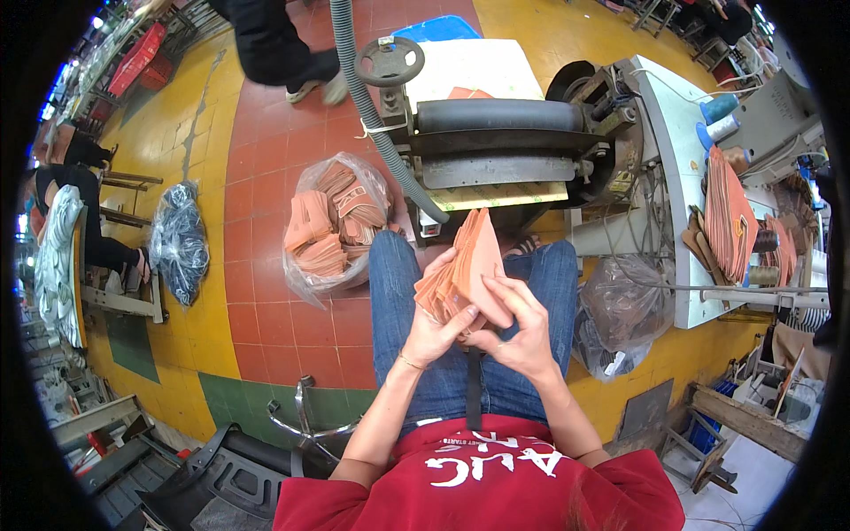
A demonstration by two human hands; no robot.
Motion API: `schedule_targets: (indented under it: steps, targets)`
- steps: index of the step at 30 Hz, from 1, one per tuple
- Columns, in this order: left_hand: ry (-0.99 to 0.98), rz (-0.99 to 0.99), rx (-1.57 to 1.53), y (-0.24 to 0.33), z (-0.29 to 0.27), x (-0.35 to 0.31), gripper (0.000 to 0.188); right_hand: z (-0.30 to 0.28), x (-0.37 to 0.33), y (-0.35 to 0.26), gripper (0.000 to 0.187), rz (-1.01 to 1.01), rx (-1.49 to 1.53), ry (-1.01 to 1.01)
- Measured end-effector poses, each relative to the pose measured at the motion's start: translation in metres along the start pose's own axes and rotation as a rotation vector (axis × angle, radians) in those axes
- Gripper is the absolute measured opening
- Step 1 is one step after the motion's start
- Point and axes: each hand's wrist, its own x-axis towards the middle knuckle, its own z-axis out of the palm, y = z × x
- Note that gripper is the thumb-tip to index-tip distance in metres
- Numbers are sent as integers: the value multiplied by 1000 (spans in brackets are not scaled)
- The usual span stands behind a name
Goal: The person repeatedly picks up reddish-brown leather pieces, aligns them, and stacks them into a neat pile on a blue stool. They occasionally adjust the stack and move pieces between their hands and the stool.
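Above my lap I hold a fanned stack of flat salmon-pink cut pieces [478,258], which look like leather or fabric. My left hand [434,334] grips the stack from its left and lower side, with the thumb across the front. On the other side, my right hand [521,329] has its fingers laid along the right face of the stack and its thumb near the bottom edge. Just beyond the stack stands a roller machine [496,119] with a dark cylinder, a handwheel [390,62] and a patterned yellowish sheet [496,196] at its front.
On the floor to my left sits a clear plastic bag [305,281] filled with similar pink pieces. A grey hose [363,106] hangs beside the machine. To my right are a worktable [686,265] with thread spools and more stacked pieces, and another plastic bag [624,305]. A person [274,44] stands beyond.
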Motion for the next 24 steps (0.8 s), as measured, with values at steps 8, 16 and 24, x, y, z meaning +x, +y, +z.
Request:
schedule_targets:
  steps: [8,16,24]
  targets:
    - [42,-80,-179,-9,-10,-2,76,-18,11,-5,26,146,272,299]
    - [-43,-198,-348,-34,-33,13,74,-64,-9,-67,29,220,949,430]
    - [-95,-150,-512,-33,-20,5,80,-4,21,-7,37,275,-80,422]
